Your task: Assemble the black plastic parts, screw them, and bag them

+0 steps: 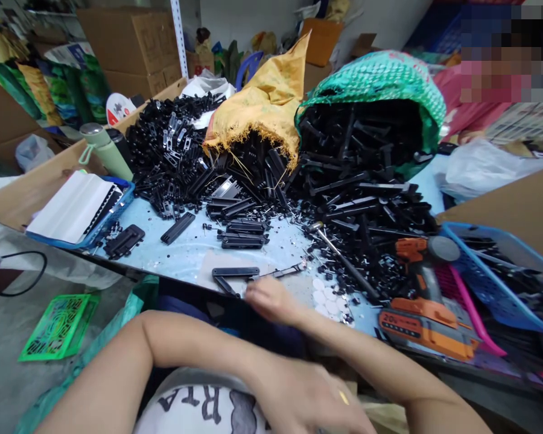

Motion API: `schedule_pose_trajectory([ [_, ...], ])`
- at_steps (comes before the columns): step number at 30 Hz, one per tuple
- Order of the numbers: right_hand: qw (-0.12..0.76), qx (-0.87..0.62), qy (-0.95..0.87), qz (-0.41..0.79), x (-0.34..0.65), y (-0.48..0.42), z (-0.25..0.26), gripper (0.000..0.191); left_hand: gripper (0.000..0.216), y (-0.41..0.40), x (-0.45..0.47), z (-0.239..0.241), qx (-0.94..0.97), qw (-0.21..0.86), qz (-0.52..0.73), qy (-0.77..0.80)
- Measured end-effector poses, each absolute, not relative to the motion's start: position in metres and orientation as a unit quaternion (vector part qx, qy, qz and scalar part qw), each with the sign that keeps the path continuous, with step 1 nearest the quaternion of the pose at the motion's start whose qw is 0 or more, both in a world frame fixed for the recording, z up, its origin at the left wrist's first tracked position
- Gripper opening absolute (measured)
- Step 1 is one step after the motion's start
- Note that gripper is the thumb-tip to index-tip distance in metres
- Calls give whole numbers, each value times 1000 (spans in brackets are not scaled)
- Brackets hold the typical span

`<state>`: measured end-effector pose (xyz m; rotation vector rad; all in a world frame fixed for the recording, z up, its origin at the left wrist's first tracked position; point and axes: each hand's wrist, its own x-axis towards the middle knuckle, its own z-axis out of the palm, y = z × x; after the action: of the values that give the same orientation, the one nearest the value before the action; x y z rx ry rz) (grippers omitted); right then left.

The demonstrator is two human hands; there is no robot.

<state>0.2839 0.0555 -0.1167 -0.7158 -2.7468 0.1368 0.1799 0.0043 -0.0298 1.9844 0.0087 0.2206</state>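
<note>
Seemingly working on a black hinged bar (235,272) at the near edge of the surface (178,256), and being, by judgement, in the middle of handling or adjusting. Seeing the bar lying there opened like a narrow V, with the slanting part reaching toward the right hand (271,298). Holding this hand curled inward, just beside the bar and the thin strip (289,269); cannot tell whether grasping something with this grip or only clenching. Holding the left hand (317,395) low before the shirt (208,405), much blurred and wearing a ring (344,398); also cannot tell the state of that grip. Probably needing, for the next move, a sure hold on the slanting part, and also a steady second hand near the bar. Passing to the writing: reading "20" on the orange drill (423,304), followed by a sign looking like V, but not fully sure. Finding large dark letters on the shirt, seemingly including R, T and A, yet not making a certain word. Noticing also reddish print on the green sack (380,75) and a red mark on the white disc (119,108), both staying unreadable.
</note>
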Motion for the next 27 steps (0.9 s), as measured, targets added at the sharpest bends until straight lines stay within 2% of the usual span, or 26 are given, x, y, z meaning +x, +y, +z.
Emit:
schedule_pose_trajectory([
  [1,161,-301,-939,49,291,74,-111,27,36,20,167,-34,827,543,142,7],
  [2,157,-351,-922,53,299,91,-105,26,33,40,152,-41,817,530,202,100],
  [5,69,-430,-895,101,318,124,-97,31,22,117,97,-70,738,335,317,492],
  [8,-24,-422,-891,168,326,127,-110,40,26,188,48,-106,664,126,269,686],
  [10,-40,-421,-886,192,329,120,-123,37,26,216,30,-128,660,99,184,721],
  [13,-42,-442,-860,253,340,115,-130,37,22,226,23,-148,675,110,130,718],
  [16,-42,-483,-813,321,356,134,-123,41,22,212,25,-151,675,112,194,703],
  [18,-22,-547,-794,265,363,163,-117,39,21,192,28,-149,664,130,306,670],
  [22,-17,-698,-716,22,359,228,-120,31,23,139,42,-148,611,252,502,558],
  [25,-40,-724,-689,4,350,253,-129,34,25,105,52,-153,573,342,536,517],
  [27,-44,-716,-696,14,348,255,-132,34,23,93,55,-155,582,348,525,515],
])
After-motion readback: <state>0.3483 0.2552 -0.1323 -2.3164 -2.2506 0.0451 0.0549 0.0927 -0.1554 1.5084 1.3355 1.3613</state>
